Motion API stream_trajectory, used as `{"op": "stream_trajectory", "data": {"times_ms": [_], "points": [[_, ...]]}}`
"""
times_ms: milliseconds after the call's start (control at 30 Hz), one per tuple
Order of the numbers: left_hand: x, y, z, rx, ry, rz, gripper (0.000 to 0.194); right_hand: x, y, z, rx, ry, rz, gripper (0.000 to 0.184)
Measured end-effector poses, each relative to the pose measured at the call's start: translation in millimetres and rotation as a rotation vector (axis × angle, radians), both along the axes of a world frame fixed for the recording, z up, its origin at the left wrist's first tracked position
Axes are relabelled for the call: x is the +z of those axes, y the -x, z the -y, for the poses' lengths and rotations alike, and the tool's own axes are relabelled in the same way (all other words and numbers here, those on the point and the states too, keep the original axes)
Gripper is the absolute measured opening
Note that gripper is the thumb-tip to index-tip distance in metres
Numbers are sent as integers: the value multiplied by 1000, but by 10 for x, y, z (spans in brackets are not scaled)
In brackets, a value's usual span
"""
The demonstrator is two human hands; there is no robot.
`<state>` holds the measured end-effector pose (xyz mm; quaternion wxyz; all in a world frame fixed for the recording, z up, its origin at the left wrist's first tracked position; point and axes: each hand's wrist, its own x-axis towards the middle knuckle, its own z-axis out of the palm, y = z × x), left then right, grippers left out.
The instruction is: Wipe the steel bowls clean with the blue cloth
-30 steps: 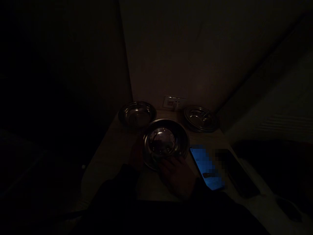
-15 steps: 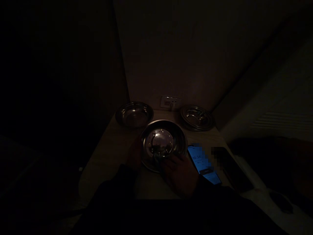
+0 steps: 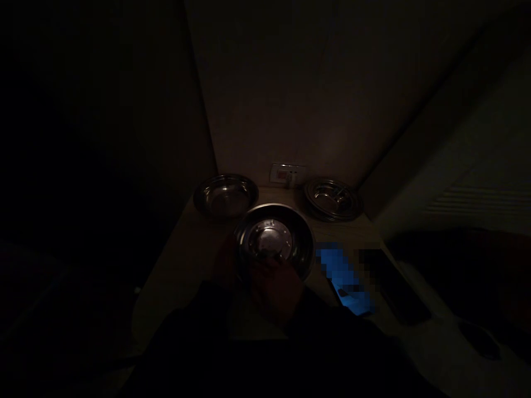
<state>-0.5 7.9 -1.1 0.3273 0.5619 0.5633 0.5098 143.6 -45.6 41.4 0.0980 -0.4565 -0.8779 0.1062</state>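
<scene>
In very dim light, a shiny stainless-steel bowl [image 3: 271, 239] with a broad rim sits near the middle of the table, its inside facing up. My left hand [image 3: 225, 262] grips the bowl's left side; its fingers are mostly lost in shadow. Across the bowl's near inner wall lies my right hand [image 3: 276, 287], fingers curled and pressed down. A greenish cloth showed under these fingers a moment ago; now the hand and the dark hide it.
Another steel bowl [image 3: 226, 198] stands at the back left of the table [image 3: 178, 265]. At the back right is a stack of steel bowls [image 3: 333, 200]. A lit phone [image 3: 346, 282] and a dark flat object [image 3: 396, 287] lie to the right. A wall socket [image 3: 287, 174] is behind.
My right hand has moved left along the bowl's near inside, and the greenish cloth has gone out of sight beneath it. My left hand stays at the bowl's left side.
</scene>
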Motion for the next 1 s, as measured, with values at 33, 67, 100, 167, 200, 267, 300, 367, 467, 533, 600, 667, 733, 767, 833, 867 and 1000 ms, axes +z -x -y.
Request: {"op": "stream_trajectory", "data": {"times_ms": [33, 67, 100, 167, 200, 267, 300, 367, 467, 533, 600, 667, 733, 767, 833, 867, 1000], "points": [[16, -6, 4, -5, 5, -13, 28, 26, -74, 24, 14, 17, 24, 33], [33, -12, 9, 3, 23, -23, 28, 52, -148, 49, 30, 31, 50, 31], [49, -17, 13, 8, 43, -33, 29, 75, -216, 73, 46, 42, 76, 29], [63, -18, 21, 0, 54, -47, 27, 99, -304, 108, 60, 52, 117, 29], [61, -14, 23, -16, 42, -63, 26, 97, -315, 116, 68, 48, 127, 30], [44, -3, 24, -46, -11, -105, 24, 65, -269, 107, 73, 25, 119, 33], [33, 1, 22, -53, -27, -112, 24, 41, -216, 90, 68, 8, 100, 35], [16, 2, 13, -20, 24, -69, 24, -6, -77, 32, 49, -39, 51, 37], [10, -12, -7, 65, 168, 66, 31, -33, 122, -83, 10, -83, 16, 40], [13, -19, -18, 80, 195, 134, 35, -19, 199, -137, -15, -79, 10, 41], [16, -17, -26, 65, 186, 164, 35, 2, 220, -148, -38, -60, -7, 42], [18, -7, -30, 66, 175, 120, 31, 21, 195, -119, -43, -42, -25, 43], [27, 4, -32, 80, 133, 42, 25, 38, 134, -67, -25, -23, -30, 42], [34, 9, -30, 77, 110, 4, 24, 48, 94, -39, -10, -10, -25, 39], [55, 16, -22, 38, 79, -65, 25, 73, -4, 13, 31, 23, 0, 34], [65, 17, -15, 7, 62, -92, 25, 87, -57, 35, 44, 40, 18, 32], [75, 6, 17, -52, -1, -75, 26, 133, -246, 103, 66, 68, 102, 27]]}}
